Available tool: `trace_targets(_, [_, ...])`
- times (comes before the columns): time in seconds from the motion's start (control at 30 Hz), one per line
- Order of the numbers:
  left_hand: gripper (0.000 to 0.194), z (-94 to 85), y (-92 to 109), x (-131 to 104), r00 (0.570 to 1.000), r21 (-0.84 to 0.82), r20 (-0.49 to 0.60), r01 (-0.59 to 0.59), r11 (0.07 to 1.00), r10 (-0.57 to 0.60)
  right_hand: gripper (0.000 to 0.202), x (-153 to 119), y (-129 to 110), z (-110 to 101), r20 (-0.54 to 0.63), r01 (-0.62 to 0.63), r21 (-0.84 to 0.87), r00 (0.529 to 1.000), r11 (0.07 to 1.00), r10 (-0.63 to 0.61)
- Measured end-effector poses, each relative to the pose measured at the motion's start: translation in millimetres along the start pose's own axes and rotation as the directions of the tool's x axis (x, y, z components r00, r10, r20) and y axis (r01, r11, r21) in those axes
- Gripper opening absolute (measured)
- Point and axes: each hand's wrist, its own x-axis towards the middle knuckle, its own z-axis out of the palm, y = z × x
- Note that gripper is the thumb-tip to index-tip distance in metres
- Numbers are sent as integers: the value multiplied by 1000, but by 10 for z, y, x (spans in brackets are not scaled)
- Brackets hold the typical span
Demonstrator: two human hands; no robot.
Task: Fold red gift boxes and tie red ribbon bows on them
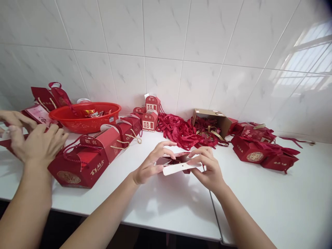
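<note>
Left hand: the left hand (149, 166) is partly curled, thumb and fingertips pinching the left end of a small folded box (178, 162) above the white table (166, 204).
Right hand: the right hand (209, 167) grips the box's right end, fingers bent over the top and thumb beneath.
Box appearance: flat, unassembled card, red outside with a pale underside and a white flap facing the camera; held just off the table surface, near its front edge, between both hands.
Co-worker: another person's two hands (33, 140) at the left edge rest spread on red packaging, just beside a finished red gift box (83, 162) with a rope handle.
Surroundings: a red plastic basket (85, 116) stands against the tiled wall; a heap of red ribbons (181, 131) lies beside an open cardboard carton (215, 119); more red boxes (261, 150) lie to the right.
Hard to make out: the printed pattern on the held box, and the basket's contents.
Cut off: the co-worker's far hand, at the frame edge.
</note>
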Motion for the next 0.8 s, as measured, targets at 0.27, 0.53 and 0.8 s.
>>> trace_targets(0.27, [22, -69, 475, 138, 972, 437, 136, 114, 892, -191, 20, -42, -59, 28, 0, 137, -176, 990, 975, -139])
trace_targets(0.53, [25, 32, 705, 388, 883, 551, 231, 227, 803, -408, 23, -52, -36, 18, 77, 162, -221, 986, 962, -149])
trace_targets(0.8, [24, 85, 687, 469, 901, 542, 136, 280, 792, -411, 24, -64, -72, 21, 111, 88, -141, 991, 986, -73])
